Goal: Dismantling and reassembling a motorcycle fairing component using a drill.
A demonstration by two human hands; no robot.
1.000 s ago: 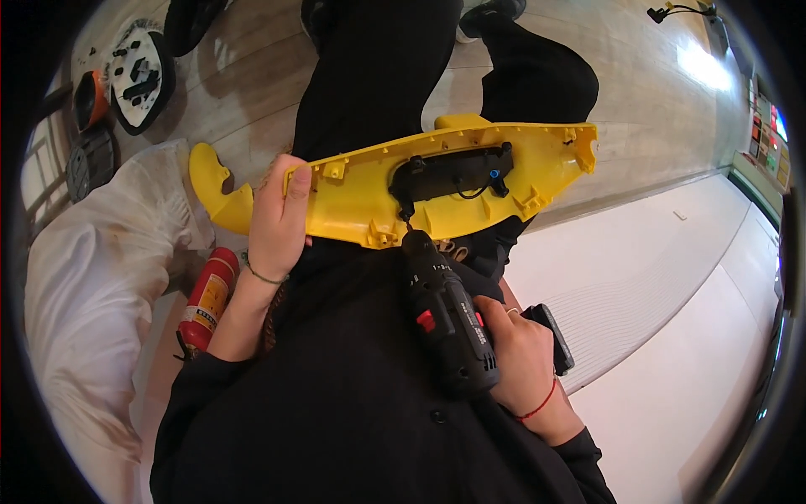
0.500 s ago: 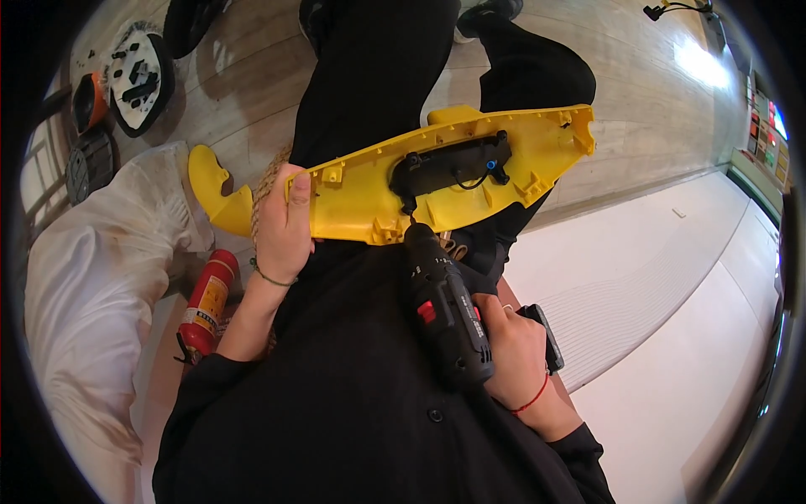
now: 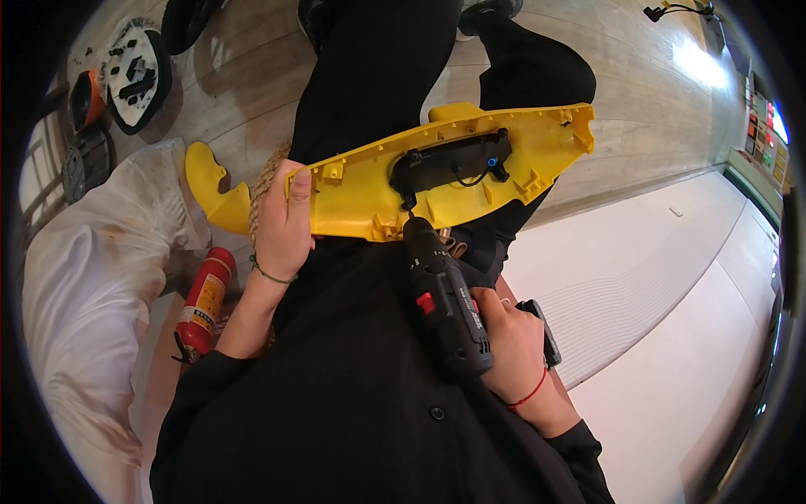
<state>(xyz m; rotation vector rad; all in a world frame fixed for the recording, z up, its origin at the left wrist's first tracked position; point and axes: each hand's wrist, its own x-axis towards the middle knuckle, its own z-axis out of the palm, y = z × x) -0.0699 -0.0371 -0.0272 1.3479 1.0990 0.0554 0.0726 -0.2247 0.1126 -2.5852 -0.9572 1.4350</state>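
The left hand [image 3: 281, 223] is wrapped tight around a long yellow plastic shell [image 3: 369, 189] near its left end, fingers over the upper edge. The shell lies across the person's lap, its ribbed inner side facing up. The right hand [image 3: 512, 344] is closed around the handle of a black cordless drill [image 3: 445, 307], whose tip stands against the shell's lower edge, just under a black part [image 3: 445, 161] mounted in the middle of the shell.

Left of the left-hand grip, the shell's curved end [image 3: 210, 189] sticks out over a white cloth [image 3: 101, 286] that covers something bulky. Below that grip, beside the forearm, a red fire extinguisher [image 3: 204, 302] lies on the floor. Far up and left of it sit a white and black disc-shaped part [image 3: 134, 71] and an orange object [image 3: 84, 97]. Right of the drill hand spread pale floor panels [image 3: 663, 286]. Between the two grips nothing blocks the drill tip; only the person's black clothing lies beneath.

Against the picture from a second ago, the shell's right end has risen a little and the left hand has moved slightly along it; the drill stays at the same spot under the black part.
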